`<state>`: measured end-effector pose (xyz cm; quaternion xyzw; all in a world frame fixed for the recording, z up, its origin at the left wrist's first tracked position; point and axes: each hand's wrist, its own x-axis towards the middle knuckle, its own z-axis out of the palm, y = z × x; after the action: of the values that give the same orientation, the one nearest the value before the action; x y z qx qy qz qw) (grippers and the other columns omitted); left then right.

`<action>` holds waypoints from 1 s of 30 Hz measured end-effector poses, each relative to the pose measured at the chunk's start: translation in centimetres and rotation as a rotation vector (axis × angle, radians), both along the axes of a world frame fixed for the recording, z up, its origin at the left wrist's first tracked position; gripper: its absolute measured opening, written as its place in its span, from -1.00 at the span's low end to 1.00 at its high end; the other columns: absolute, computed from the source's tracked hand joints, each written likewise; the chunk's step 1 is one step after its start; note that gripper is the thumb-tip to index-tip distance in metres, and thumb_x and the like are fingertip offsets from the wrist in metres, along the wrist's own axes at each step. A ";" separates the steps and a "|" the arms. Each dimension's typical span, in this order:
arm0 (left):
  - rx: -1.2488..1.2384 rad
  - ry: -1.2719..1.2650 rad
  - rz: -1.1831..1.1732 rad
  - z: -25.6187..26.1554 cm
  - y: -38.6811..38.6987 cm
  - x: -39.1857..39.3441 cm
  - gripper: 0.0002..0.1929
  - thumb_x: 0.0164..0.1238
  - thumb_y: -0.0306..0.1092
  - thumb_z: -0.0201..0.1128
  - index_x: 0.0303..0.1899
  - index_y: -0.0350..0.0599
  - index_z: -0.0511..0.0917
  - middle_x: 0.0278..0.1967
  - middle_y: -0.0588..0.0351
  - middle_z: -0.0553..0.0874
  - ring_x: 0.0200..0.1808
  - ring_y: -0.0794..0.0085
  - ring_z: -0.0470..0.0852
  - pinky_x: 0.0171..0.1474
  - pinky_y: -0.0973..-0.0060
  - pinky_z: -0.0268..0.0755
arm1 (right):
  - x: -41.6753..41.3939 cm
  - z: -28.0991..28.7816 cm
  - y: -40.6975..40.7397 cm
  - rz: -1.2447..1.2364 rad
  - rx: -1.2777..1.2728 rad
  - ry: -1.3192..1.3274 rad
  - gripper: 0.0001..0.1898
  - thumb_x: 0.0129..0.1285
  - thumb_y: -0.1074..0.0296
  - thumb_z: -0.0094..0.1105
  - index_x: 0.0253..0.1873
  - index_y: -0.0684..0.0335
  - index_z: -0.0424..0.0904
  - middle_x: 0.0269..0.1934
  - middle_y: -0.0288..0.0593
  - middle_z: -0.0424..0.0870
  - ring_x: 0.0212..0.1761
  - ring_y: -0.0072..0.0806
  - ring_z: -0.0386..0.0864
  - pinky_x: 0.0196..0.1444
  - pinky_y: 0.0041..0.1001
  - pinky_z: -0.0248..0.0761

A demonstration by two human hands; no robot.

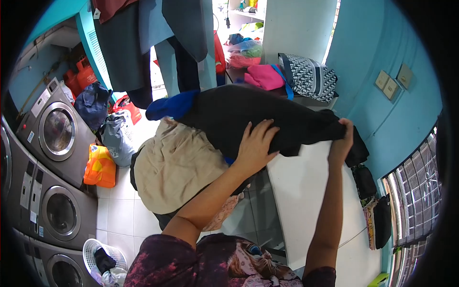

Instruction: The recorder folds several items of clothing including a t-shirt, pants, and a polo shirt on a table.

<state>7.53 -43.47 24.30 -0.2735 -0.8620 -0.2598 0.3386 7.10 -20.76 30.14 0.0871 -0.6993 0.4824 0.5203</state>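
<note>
A black garment (251,111) stretches across the space in front of me, its right part over the white table. My right hand (341,141) grips its narrow right end. Against the garment's near side rests my left hand (256,147), fingers spread and not closed around the cloth. Blue cloth (175,104) shows at the garment's left end; whether it is part of the same piece I cannot tell. Below and to the left is a heap of clothes topped by a beige garment (179,165). Whatever supports the heap is hidden.
The white table (304,186) runs along my right, with folded clothes (364,183) by the wall. Clothes (118,46) hang ahead. Front-loading machines (59,131) line the left, near filled bags (120,136), an orange container (100,166) and a white laundry basket (116,253).
</note>
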 end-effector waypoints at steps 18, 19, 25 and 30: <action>0.191 -0.229 0.303 -6.0 -4.1 -3.4 -0.61 -0.02 -0.71 -0.08 -0.09 -0.14 0.39 -0.04 -0.11 0.48 -0.06 0.01 0.47 -0.06 0.27 0.36 | 9.4 -0.3 32.8 -0.174 -0.904 -0.062 -0.74 0.16 0.39 -0.03 -0.04 0.24 0.45 -0.19 -0.11 0.58 -0.27 -0.36 0.57 -0.24 -0.33 0.47; 0.197 -0.150 0.305 -4.9 -4.4 -3.6 -0.66 -0.06 -0.72 -0.10 -0.23 -0.15 0.47 -0.28 -0.07 0.57 -0.19 0.06 0.52 -0.13 0.28 0.36 | 11.1 0.0 35.2 -0.135 -0.918 0.024 -0.75 0.17 0.39 -0.04 -0.04 0.23 0.45 -0.20 -0.11 0.57 -0.27 -0.36 0.57 -0.24 -0.33 0.47; 0.190 -0.111 0.405 2.0 -10.0 -3.2 -0.71 -0.08 -0.71 -0.15 -0.36 -0.18 0.49 -0.36 -0.09 0.60 -0.25 0.09 0.56 -0.17 0.34 0.36 | 19.5 -2.4 44.3 -0.324 -0.818 0.071 -0.78 0.19 0.40 -0.04 -0.06 0.20 0.44 -0.23 -0.14 0.56 -0.26 -0.36 0.56 -0.21 -0.34 0.47; 0.328 0.212 0.368 5.2 -19.4 -1.9 -0.72 -0.07 -0.76 -0.16 -0.39 -0.18 0.45 -0.43 0.06 0.57 -0.34 0.35 0.56 -0.17 0.53 0.36 | 22.6 -5.7 46.0 -0.279 -0.772 0.043 -0.81 0.21 0.40 -0.04 -0.07 0.18 0.44 -0.26 -0.17 0.55 -0.25 -0.35 0.55 -0.18 -0.35 0.47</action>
<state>5.68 -62.92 29.50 -0.0790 -0.8034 -0.3001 0.5082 29.71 25.20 24.47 -0.2001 -0.4609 0.6323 0.5896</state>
